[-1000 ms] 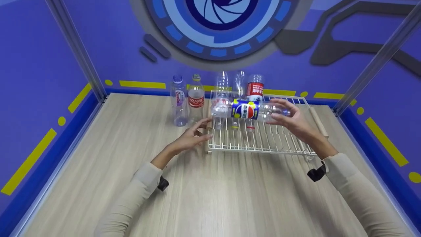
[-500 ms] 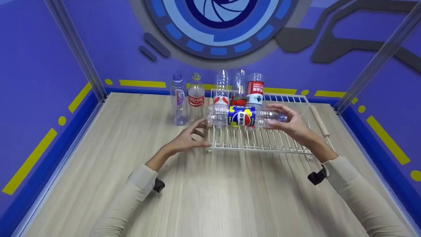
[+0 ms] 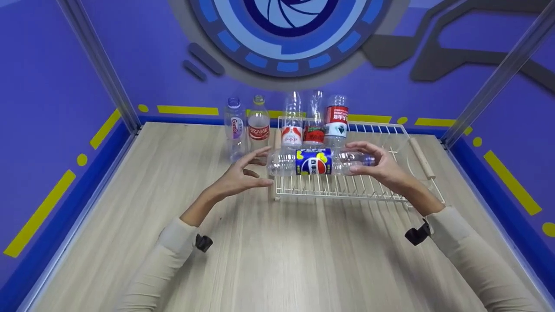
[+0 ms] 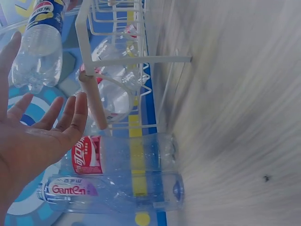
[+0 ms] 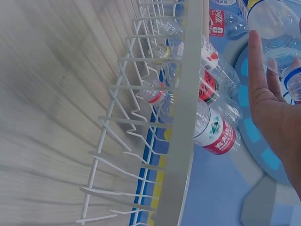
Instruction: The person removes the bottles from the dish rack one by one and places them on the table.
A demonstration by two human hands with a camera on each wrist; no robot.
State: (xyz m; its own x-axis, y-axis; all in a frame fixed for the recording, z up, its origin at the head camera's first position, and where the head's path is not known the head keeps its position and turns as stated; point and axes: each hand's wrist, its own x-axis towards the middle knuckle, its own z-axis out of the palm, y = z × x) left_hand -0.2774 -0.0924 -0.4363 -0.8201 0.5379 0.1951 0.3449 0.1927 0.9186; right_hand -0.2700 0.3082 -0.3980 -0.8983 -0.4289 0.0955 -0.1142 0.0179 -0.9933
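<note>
A clear plastic Pepsi bottle (image 3: 313, 162) with a blue label lies sideways in the air above the white wire rack (image 3: 347, 198). My right hand (image 3: 383, 167) grips it by the neck end, fingers on top and thumb below. At its base end my left hand (image 3: 237, 178) is held with fingers spread; in the left wrist view a gap separates that hand (image 4: 44, 141) from the bottle (image 4: 40, 52). Three clear bottles stand neck-down in the rack: a red-and-white-labelled one (image 3: 292, 135), a red-and-black-labelled one (image 3: 314, 134) and a red-labelled one (image 3: 337, 117).
Left of the rack, a purple-tinted Ganten bottle (image 3: 236, 130) and a red-labelled cola bottle (image 3: 259, 132) stand upright on the wood-grain table (image 3: 277, 260). The rack has a wooden handle (image 3: 421, 158) on its right end. Blue walls (image 3: 164, 65) rise behind and beside.
The Pepsi bottle has come lower and nearer in my right hand, moved slightly left and turned its label. My left hand has shifted slightly left. The standing bottles have not moved.
</note>
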